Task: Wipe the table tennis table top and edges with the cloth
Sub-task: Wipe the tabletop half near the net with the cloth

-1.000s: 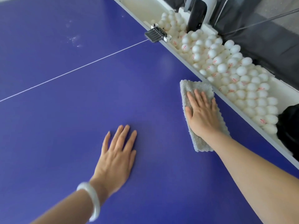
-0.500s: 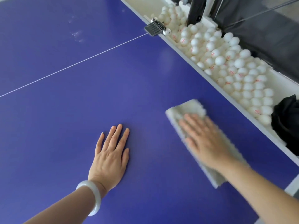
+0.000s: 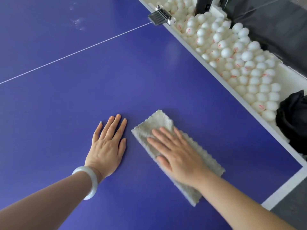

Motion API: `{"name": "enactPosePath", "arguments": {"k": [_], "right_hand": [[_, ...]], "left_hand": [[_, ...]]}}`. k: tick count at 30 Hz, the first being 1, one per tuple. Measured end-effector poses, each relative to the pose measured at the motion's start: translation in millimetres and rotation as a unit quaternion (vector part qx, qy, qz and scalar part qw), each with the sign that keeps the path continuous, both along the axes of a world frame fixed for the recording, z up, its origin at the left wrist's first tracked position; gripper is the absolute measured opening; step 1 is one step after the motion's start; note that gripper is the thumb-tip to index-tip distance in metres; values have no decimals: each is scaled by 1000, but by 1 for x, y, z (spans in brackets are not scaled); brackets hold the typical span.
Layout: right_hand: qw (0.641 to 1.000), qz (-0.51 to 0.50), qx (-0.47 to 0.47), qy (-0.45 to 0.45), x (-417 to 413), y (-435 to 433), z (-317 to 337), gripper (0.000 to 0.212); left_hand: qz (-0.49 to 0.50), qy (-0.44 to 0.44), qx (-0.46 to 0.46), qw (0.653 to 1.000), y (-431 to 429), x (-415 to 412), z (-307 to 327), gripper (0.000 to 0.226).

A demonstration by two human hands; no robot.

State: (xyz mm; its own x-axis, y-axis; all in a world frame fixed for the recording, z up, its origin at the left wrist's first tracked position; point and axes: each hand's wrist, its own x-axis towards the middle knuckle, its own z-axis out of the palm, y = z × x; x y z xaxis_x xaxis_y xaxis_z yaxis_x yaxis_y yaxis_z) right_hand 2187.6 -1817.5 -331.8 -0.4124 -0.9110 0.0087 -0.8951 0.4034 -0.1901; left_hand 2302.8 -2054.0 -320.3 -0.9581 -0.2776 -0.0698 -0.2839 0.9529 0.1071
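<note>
Worktop (image 3: 149, 80), blue, bears the left hand (image 3: 106, 146) flat with straight fingers, a white bangle (image 3: 90, 181) on its wrist. Just right, the cloth (image 3: 157, 123) lies on it under the flat, straight-fingered right hand (image 3: 179, 155). White balls (image 3: 240, 63) lie beyond the right edge.

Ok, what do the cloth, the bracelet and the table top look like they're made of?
The cloth looks like thick plush microfibre or terry: off-white, fuzzy pile, scalloped edge. The bracelet is smooth, glossy and milky white, possibly jade or glass. The table top seems a hard painted board, blue with a soft satin sheen.
</note>
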Motion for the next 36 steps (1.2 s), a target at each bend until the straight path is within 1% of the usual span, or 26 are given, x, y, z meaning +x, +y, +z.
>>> {"name": "enactPosePath", "arguments": {"k": [1, 2, 3, 5, 6, 7, 8, 9, 11, 12, 13, 14, 15, 16, 17, 18, 19, 20, 21, 23, 25, 26, 29, 30, 34, 36], "right_hand": [[1000, -20, -1, 3, -14, 5, 1, 54], [997, -72, 7, 3, -30, 9, 2, 54], [989, -149, 20, 3, -47, 11, 4, 55], [949, -312, 47, -1, -64, 5, 7, 58], [928, -369, 51, -4, -59, -5, 8, 59], [917, -396, 48, -2, -44, -18, 7, 59], [922, -386, 32, 6, -21, -30, 5, 58], [942, -336, 7, 15, 7, -39, 2, 57], [989, -145, -7, 14, 66, -41, -4, 55], [998, -60, -1, 6, 83, -31, -5, 55], [1000, -7, 0, 4, 85, -16, -5, 55], [1000, 9, -3, 5, 79, 0, -5, 55], [1000, -15, -4, 10, 69, 15, -5, 55], [997, -70, -1, 16, 58, 28, -3, 55], [989, -146, 8, 23, 47, 38, 0, 56], [974, -224, 30, 25, 37, 43, 4, 59], [958, -280, 58, 29, 32, 44, 5, 62], [948, -307, 79, 35, 31, 43, 4, 65], [945, -313, 86, 36, 32, 41, 3, 66], [948, -311, 70, 25, 34, 38, 4, 65], [950, -306, 51, 20, 31, 39, 4, 61], [951, -305, 47, 17, 30, 40, 4, 60], [952, -302, 46, 14, 31, 40, 5, 60], [952, -301, 44, 14, 30, 39, 4, 60], [952, -302, 51, 16, 27, 39, 2, 60], [958, -278, 57, 26, 29, 39, 2, 60]], "left_hand": [[2, 1, 3, 1000, 0, 0, 1, 60], [3, 2, 6, 1000, 0, -1, 1, 61], [4, 3, 6, 1000, 0, -1, 1, 61], [7, 5, 6, 1000, 1, -1, 1, 62], [9, 7, 7, 1000, 1, -1, 1, 63], [9, 8, 8, 1000, 0, -1, 0, 64], [8, 9, 10, 1000, -1, -1, 0, 64], [6, 11, 13, 1000, -1, 0, 0, 64], [4, 20, 24, 999, -1, 1, 0, 63], [5, 25, 31, 999, 0, 2, 0, 63], [6, 28, 37, 999, 0, 3, 0, 63], [7, 31, 39, 999, -1, 3, 0, 63], [8, 36, 40, 999, -1, 4, 0, 61], [10, 44, 42, 998, -1, 5, -1, 59], [13, 53, 47, 997, 0, 6, -2, 55], [17, 60, 49, 997, 1, 7, -3, 53], [20, 65, 46, 997, 2, 8, -4, 53], [24, 66, 37, 997, 2, 7, -5, 53], [30, 61, 23, 997, 4, 7, -4, 53], [61, 40, 2, 997, 14, 8, -2, 53], [97, 25, 10, 995, 44, 18, 0, 54], [94, 20, 16, 995, 68, 27, 1, 55], [42, 22, 28, 999, 146, 66, -2, 60], [41, 26, 35, 998, 165, 74, -4, 60], [105, 25, 53, 993, 204, 86, -8, 61], [115, 27, 44, 992, 208, 86, -10, 60]]}}
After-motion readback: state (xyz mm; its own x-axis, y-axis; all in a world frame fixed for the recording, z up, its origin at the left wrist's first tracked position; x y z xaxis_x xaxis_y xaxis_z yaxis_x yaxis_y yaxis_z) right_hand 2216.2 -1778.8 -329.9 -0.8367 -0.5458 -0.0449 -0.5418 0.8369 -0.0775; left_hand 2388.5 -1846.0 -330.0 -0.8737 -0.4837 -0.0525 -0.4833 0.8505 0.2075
